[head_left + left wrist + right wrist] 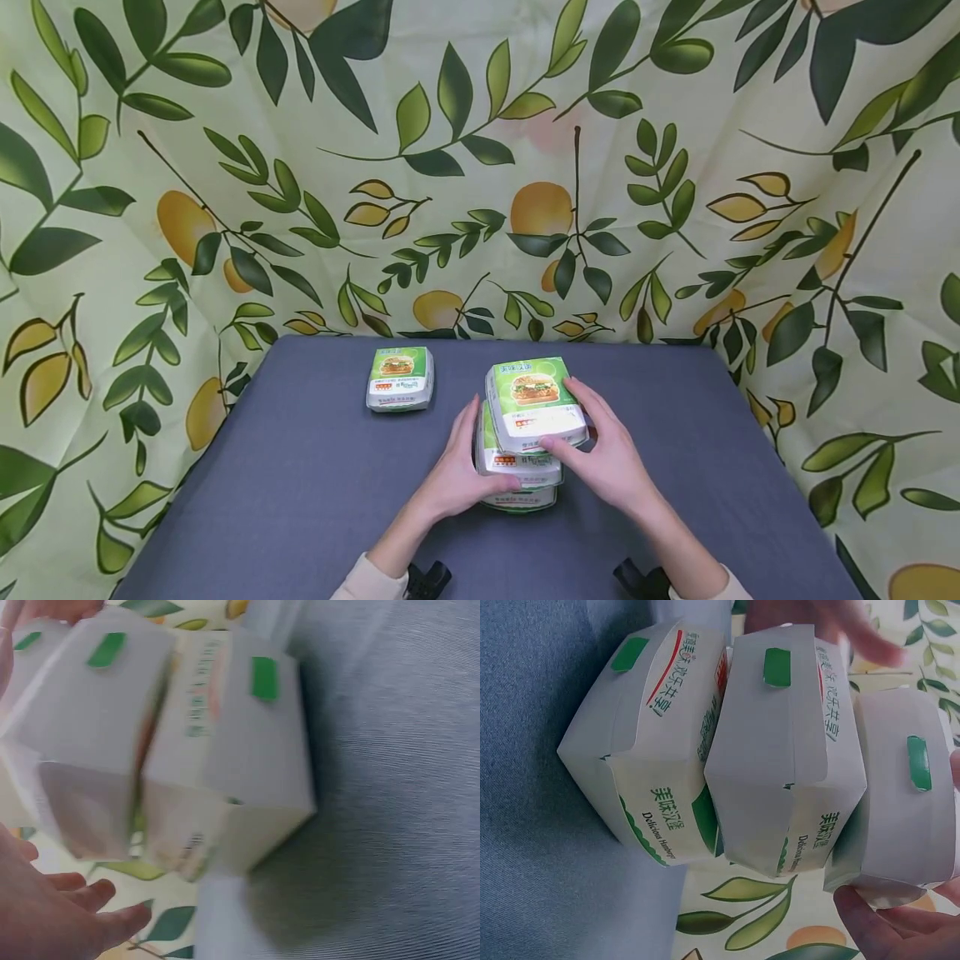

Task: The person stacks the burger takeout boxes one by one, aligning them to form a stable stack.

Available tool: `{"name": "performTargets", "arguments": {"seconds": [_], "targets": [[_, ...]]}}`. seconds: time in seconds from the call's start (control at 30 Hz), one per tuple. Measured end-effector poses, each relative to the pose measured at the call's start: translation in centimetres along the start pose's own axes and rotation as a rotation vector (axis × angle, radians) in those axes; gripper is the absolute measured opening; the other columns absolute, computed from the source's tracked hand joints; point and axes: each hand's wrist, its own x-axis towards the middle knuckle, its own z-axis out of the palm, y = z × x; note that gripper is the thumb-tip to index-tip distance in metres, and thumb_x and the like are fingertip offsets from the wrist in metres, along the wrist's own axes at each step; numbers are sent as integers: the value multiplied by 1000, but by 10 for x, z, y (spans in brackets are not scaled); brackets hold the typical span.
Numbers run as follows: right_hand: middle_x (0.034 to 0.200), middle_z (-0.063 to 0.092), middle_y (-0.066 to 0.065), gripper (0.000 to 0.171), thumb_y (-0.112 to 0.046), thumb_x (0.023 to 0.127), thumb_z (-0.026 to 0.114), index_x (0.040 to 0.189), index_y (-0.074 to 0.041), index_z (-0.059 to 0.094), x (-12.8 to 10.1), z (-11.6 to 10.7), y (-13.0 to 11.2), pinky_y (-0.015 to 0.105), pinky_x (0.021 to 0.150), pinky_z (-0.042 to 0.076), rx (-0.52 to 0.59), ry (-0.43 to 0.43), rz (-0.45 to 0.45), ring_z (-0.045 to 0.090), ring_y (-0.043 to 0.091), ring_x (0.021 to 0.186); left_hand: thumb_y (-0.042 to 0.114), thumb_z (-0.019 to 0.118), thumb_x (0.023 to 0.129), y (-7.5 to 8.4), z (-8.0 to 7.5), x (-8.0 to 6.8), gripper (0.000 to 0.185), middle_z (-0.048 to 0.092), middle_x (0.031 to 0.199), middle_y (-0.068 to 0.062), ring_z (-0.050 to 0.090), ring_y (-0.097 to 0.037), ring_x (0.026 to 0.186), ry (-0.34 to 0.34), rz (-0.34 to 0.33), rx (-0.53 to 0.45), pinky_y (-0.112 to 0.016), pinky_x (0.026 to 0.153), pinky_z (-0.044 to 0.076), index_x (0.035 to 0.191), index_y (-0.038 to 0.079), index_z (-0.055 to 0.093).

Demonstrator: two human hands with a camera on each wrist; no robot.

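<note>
Three green-and-white paper burger boxes stand stacked at the table's front middle. My right hand (609, 458) grips the top box (534, 404), thumb at its front and fingers on its right side. That box sits askew, shifted right of the middle box (528, 475). Under them the bottom box (660, 742) rests on the table. My left hand (463, 473) is at the stack's left side beside the middle box, its thumb extended across the front. In the left wrist view, fingers of the left hand (64, 911) are spread and apart from the box walls.
A fourth burger box (401, 380) of the same kind lies on the table at the back left. The dark blue-grey cloth (300, 500) covers the table. Leaf-and-fruit patterned fabric (465, 192) hangs behind and on both sides.
</note>
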Motion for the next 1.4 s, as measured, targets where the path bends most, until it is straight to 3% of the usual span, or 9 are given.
{"name": "performTargets", "arguments": {"seconds": [0.27,0.43,0.6,0.8,0.97,1.27,1.4], "targets": [[158,38,10,85,-34,84,85,154,-14,42,-7,3,-5,34,89,50,-2,23,-25,50,24,127,41,94,70,26,-11,-5,128,7,170,-2,12,-30,154,48,75,-32,-67,115,20,163,38,6],[158,39,8,84,-34,83,86,153,-15,44,-12,7,-11,41,91,52,19,27,-20,47,23,133,51,91,70,35,-12,-3,127,8,169,1,13,-26,153,23,113,-67,-63,116,18,163,38,5],[156,41,5,81,-31,84,86,152,-14,45,-15,9,-15,47,91,52,45,24,-18,47,23,133,51,88,75,36,-12,-1,124,9,169,-1,16,-25,151,2,111,-120,-62,117,17,164,32,3],[154,43,6,78,-23,87,83,154,-16,43,-14,8,-8,39,92,53,137,22,-30,48,27,131,39,85,81,33,-13,2,117,10,169,1,17,-22,151,-2,91,-151,-61,118,15,164,31,3],[157,37,7,82,-17,90,79,159,-15,33,-10,7,4,34,100,49,235,-34,-11,44,29,133,37,82,83,30,-13,4,114,12,169,0,17,-20,151,2,102,-153,-59,119,14,164,27,3],[160,35,8,85,-16,93,72,162,-18,23,-8,12,19,37,109,41,315,-141,-24,38,28,141,38,82,83,28,-14,6,114,15,168,-2,21,-20,149,-19,121,-158,-56,119,15,165,23,4],[159,35,9,84,-17,94,71,162,-16,23,-8,14,20,49,109,40,312,-131,-18,37,31,141,40,81,83,27,-14,7,114,13,168,-3,20,-21,150,-21,123,-150,-56,119,15,165,21,4]]}}
